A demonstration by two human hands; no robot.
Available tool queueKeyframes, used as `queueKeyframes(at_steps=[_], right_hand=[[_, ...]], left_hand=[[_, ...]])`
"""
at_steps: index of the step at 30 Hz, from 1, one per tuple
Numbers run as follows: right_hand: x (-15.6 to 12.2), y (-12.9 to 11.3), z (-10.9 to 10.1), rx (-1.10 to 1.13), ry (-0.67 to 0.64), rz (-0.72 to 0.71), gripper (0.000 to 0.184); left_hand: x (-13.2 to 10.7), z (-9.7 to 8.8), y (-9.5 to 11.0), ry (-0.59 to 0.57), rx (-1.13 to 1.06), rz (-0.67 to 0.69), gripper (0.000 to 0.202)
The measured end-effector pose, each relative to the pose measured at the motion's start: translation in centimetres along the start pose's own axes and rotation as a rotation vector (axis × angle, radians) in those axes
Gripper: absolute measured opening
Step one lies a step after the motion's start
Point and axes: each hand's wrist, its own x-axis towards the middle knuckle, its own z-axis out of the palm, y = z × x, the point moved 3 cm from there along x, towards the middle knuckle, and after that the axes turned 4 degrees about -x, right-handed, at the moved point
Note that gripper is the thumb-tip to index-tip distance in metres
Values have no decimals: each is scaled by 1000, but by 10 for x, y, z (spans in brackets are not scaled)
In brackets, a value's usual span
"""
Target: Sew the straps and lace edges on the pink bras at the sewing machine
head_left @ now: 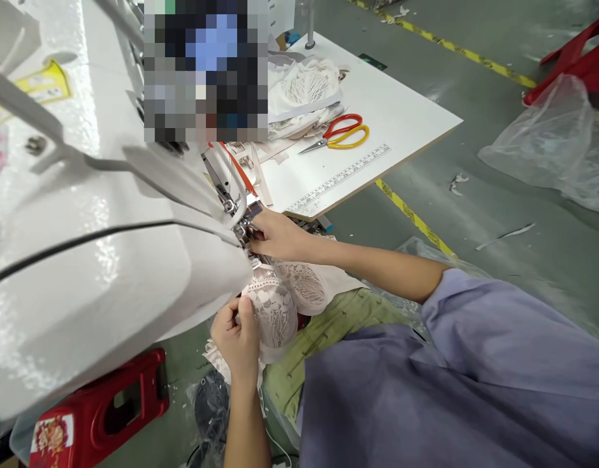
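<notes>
A pale lace bra (275, 315) hangs at the head of a white sewing machine (109, 260), its cups facing up. My left hand (237, 335) pinches the scalloped lace edge of the nearer cup between thumb and curled fingers. Close beside the metal presser foot and needle parts (243, 227), my right hand (280, 235) has its fingers bent inward. The machine parts and the hand itself hide those fingertips, so what they grip cannot be made out. Below the right wrist, the second cup and a plain wing of the bra spread toward my lap.
A white table (407, 130) with a printed ruler holds scissors (336, 134) with red and yellow handles and a pile of lace bra pieces (304, 91). A red stool (104, 416) stands below the machine. Green patterned cloth (338, 325) covers my lap. Plastic bags (548, 136) lie right.
</notes>
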Motion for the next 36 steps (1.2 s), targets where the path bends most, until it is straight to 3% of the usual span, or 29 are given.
queueKeyframes(at_steps=[6,12,14,17,19,22,24,27,29,31,33,36], right_hand=[[-2,2,0,31,19,-17,16],[-1,0,1,15,27,9,16],[-2,-1,2,20,28,29,14],[-9,-6,-1,63,55,74,11],[-17,-11,-10,102,47,108,8],[-34,-24,-30,176,-81,113,14],[-46,-29,-42,247,-189,138,13],[-67,-16,-45,469,-242,319,15],[-86,9,-39,714,-111,563,17],[-109,46,-37,919,238,856,22],[-127,79,-45,881,463,901,26],[-146,113,-79,807,797,835,27]], left_hand=[[-6,0,0,36,-19,-47,21],[-2,0,-1,-29,-91,-168,32],[2,2,-2,-109,-158,-252,42],[-1,11,-3,-329,-338,-420,50],[-16,24,-2,-506,-568,-595,57],[-49,55,0,-708,-903,-772,68],[-69,78,-3,-789,-934,-741,75],[-86,107,-20,-884,-695,-597,86],[-87,114,-35,-915,-551,-521,81],[-82,107,-53,-899,-453,-462,66],[-74,87,-76,-869,-342,-420,61],[-64,52,-115,-813,-196,-381,60]])
